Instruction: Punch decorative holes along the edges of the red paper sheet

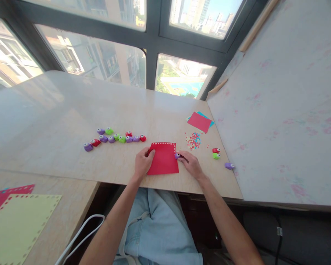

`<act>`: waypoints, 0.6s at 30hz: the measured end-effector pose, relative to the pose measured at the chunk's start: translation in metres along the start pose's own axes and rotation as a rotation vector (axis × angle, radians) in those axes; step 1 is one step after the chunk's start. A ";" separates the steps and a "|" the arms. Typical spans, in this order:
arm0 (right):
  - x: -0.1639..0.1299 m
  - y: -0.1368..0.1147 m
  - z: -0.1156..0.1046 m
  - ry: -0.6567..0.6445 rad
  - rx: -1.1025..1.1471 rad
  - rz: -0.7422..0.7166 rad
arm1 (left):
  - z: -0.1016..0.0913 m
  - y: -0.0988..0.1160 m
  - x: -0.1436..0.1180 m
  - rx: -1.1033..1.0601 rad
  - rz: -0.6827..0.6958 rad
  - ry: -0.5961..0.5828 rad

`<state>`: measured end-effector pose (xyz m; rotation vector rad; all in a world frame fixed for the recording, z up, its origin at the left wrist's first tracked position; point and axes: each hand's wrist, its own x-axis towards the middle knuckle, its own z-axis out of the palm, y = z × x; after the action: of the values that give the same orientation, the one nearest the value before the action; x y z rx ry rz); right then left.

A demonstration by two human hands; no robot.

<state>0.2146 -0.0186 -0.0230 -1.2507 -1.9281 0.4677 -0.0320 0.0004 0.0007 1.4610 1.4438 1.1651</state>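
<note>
A sheet of red paper lies in front of me, with small punched holes along its top edge and the upper part of its right edge. My left hand grips the sheet's left side, the thumb resting on top. At the right edge, a purple craft punch sits against the paper, and my right hand is closed around it. Its jaw, where it meets the paper, is too small to make out.
Several purple, green and red craft punches stand in a row to the left. On the right are punched paper bits, stacked coloured sheets and a few more punches. Hole-edged yellow paper lies lower left, near a white cable.
</note>
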 end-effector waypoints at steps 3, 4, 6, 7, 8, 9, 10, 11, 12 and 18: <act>-0.001 -0.003 0.000 -0.009 0.010 -0.003 | 0.001 0.000 -0.001 0.024 0.021 0.010; -0.002 -0.004 -0.001 -0.017 0.013 0.002 | 0.001 0.000 -0.001 0.036 0.026 0.012; -0.003 -0.008 -0.001 -0.033 0.019 0.019 | 0.001 0.000 -0.001 0.059 0.033 0.010; -0.003 -0.009 -0.001 -0.040 0.026 0.029 | 0.001 0.000 -0.001 0.069 0.035 0.007; -0.004 -0.011 -0.002 -0.044 0.034 0.037 | 0.001 0.000 -0.001 0.078 0.039 0.006; -0.005 -0.012 -0.002 -0.047 0.045 0.047 | 0.001 0.000 -0.001 0.088 0.042 0.006; -0.006 -0.013 -0.002 -0.049 0.056 0.057 | 0.001 0.000 -0.001 0.096 0.043 0.008; -0.007 -0.014 -0.002 -0.050 0.066 0.067 | 0.001 0.000 -0.001 0.104 0.043 0.010; -0.008 -0.014 -0.003 -0.050 0.073 0.076 | 0.001 0.001 -0.002 0.109 0.041 0.013; -0.015 -0.017 -0.005 -0.028 0.068 0.060 | 0.001 0.000 -0.004 0.095 0.029 0.023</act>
<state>0.2116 -0.0399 -0.0151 -1.2668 -1.8862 0.5799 -0.0312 -0.0035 -0.0003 1.5418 1.5168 1.1483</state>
